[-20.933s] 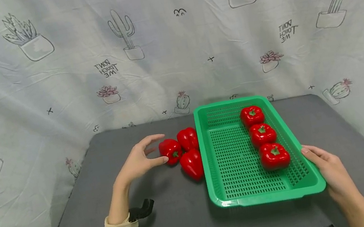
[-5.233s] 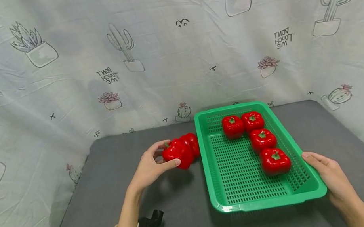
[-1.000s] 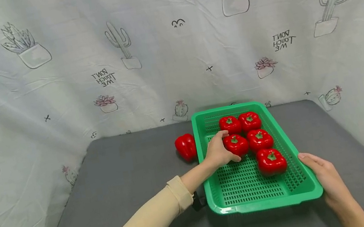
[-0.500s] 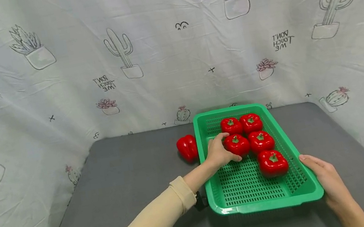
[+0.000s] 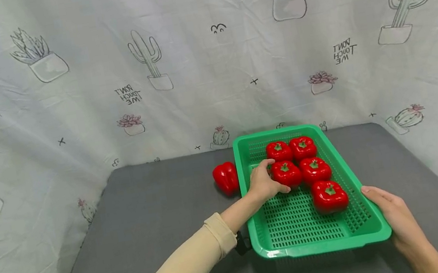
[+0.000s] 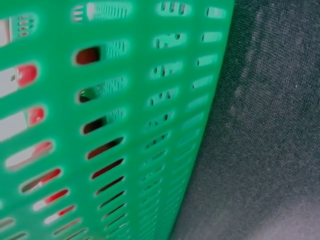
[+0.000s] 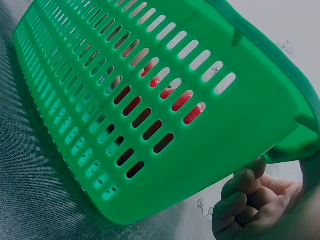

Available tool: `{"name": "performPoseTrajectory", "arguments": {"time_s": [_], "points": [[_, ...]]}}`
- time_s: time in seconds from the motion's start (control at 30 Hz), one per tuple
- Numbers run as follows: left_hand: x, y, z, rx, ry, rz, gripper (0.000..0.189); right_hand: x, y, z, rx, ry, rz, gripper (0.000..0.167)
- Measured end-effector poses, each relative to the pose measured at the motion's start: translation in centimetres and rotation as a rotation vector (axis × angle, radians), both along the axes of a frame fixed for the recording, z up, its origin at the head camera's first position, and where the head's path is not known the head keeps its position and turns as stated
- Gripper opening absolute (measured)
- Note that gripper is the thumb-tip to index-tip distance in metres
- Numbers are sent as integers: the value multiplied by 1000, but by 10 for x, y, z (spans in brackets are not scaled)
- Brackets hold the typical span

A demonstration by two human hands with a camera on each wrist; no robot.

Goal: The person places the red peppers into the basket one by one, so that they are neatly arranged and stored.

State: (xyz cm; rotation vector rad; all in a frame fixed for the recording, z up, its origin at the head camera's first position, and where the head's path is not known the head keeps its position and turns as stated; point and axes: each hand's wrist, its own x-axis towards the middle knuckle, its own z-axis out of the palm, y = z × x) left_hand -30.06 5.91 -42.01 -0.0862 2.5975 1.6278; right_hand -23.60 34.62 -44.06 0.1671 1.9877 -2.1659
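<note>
My left hand (image 5: 263, 184) reaches over the near-left rim of a green perforated plastic basket (image 5: 299, 251). Its thumb and fingers curve round a red bell pepper (image 5: 287, 175) that sits upright, green stem up, in the basket's middle. Several other red bell peppers stand in the basket, including one at its front right (image 5: 330, 196). At the right rim my right hand (image 5: 394, 209) grips the basket, thumb on top; the right wrist view shows curled fingers (image 7: 235, 200) below the rim. Through the slots of the basket wall (image 6: 65, 145) the left wrist view shows bits of red.
One more red bell pepper (image 5: 226, 178) lies on its side on the dark grey tabletop (image 5: 162, 213), close to the basket's left wall. Behind the table hangs a pale cloth (image 5: 198, 62) printed with cacti and succulents.
Since the earliest frame, two bell peppers from the table have come into the basket, the latest brought by my left hand. Over the last second both hands have stayed almost still.
</note>
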Motion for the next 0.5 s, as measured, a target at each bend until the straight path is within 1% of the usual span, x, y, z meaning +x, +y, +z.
{"name": "performPoseTrajectory", "arguments": {"time_s": [0.23,0.5], "points": [[1,1,1,-17,-32,-5,86,0,0,2,10,12,-5,17],[1,1,2,0,-55,7,89,2,-1,1,10,32,-1,18]]}}
